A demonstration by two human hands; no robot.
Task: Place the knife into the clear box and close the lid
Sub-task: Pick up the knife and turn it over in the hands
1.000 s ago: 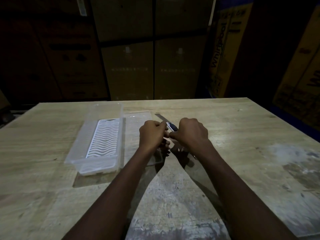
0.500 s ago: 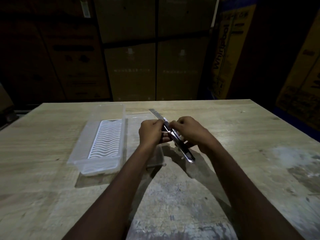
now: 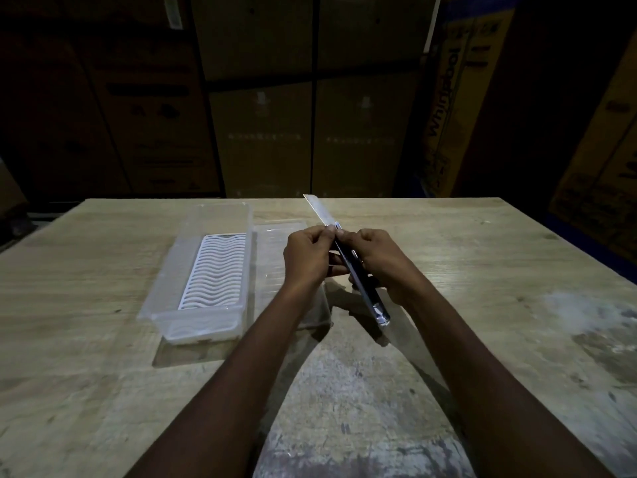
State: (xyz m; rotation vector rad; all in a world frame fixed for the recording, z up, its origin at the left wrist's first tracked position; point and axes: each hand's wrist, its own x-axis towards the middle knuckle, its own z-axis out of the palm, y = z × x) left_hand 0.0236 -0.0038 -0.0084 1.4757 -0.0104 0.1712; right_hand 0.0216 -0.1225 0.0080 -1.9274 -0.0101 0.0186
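Observation:
A knife (image 3: 362, 288) with a dark handle and a pale blade is held above the table, blade pointing away from me. My left hand (image 3: 306, 257) pinches it where blade meets handle. My right hand (image 3: 382, 260) grips the handle from the right side. The clear box (image 3: 165, 291) stands open to the left of my hands, with a white wavy grid insert (image 3: 215, 270) on its floor. Its clear lid (image 3: 272, 243) lies flat on the table between the box and my hands, partly hidden by my left arm.
The wooden table (image 3: 482, 270) has a worn pale patch (image 3: 593, 326) at the right. Stacked cardboard cartons (image 3: 262, 98) stand behind the far edge, and more cartons (image 3: 455, 98) stand at the right.
Both hands have lifted the knife off the table. The blade now rises higher and reaches farther away, and the handle end shows below my right hand.

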